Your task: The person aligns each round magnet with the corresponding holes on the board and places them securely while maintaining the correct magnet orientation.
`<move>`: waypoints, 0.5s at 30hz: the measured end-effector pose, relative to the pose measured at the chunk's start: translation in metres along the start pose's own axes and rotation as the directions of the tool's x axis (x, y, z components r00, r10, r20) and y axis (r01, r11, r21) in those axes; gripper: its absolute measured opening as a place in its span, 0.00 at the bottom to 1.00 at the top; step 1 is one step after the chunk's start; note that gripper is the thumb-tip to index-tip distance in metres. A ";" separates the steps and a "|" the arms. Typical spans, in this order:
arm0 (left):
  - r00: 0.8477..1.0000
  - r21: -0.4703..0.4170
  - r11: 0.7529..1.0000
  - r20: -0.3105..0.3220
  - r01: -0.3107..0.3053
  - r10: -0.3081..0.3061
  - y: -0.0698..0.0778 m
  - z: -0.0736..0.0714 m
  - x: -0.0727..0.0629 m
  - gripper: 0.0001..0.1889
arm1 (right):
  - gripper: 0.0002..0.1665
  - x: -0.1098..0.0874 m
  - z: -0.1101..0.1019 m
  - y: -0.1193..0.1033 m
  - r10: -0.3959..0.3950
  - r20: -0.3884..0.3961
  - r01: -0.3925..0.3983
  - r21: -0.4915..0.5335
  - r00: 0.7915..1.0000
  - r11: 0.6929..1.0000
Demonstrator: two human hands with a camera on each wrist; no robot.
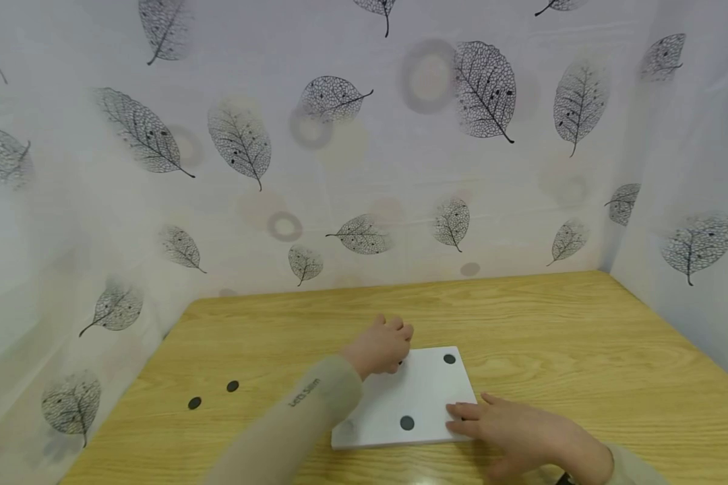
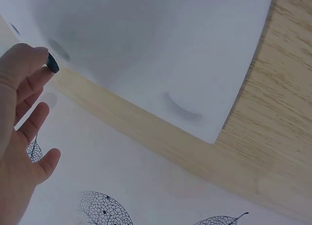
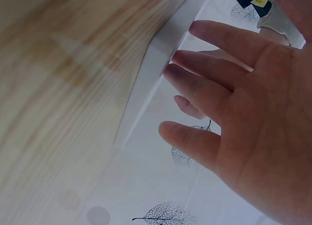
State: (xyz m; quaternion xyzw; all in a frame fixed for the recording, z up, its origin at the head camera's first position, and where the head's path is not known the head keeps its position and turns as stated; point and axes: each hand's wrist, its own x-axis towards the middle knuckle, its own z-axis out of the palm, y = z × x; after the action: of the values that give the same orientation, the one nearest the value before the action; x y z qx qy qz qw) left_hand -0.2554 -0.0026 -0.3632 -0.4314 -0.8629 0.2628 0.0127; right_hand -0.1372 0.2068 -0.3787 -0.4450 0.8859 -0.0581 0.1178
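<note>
A white rectangular board [image 1: 427, 391] lies flat on the table with dark round discs on it, one disc [image 1: 449, 359] by its far right corner and another disc [image 1: 407, 423] near the front edge. My left hand [image 1: 379, 347] is over the far left part of the board. Between thumb and fingers it pinches a small black disc [image 2: 53, 63], seen edge-on in the left wrist view. Faint round marks [image 2: 183, 108] show in the board's surface. My right hand [image 1: 516, 431] rests its outstretched fingertips on the board's right edge, partly covering a dark spot there.
Two loose black discs, a nearer disc [image 1: 195, 403] and a farther disc [image 1: 233, 386], lie on the wooden table [image 1: 540, 323] left of the board. A pale leaf-printed cloth [image 1: 388, 168] hangs behind the table and along both sides.
</note>
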 end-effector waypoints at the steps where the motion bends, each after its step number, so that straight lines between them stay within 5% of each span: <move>1: 1.000 0.007 1.000 -0.001 0.003 -0.002 0.001 0.001 0.000 0.09 | 0.37 0.000 0.000 0.000 -0.001 -0.001 0.001 -0.003 1.000 1.000; 15: 1.000 -0.021 1.000 0.017 0.018 -0.018 0.005 0.009 0.006 0.10 | 0.37 0.000 0.002 0.000 -0.017 -0.009 0.017 -0.032 1.000 0.999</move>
State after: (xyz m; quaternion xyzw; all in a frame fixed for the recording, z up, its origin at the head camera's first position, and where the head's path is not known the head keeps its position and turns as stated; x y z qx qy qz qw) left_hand -0.2579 0.0002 -0.3747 -0.4217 -0.8695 0.2573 0.0035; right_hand -0.1368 0.2075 -0.3806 -0.4541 0.8834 -0.0469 0.1061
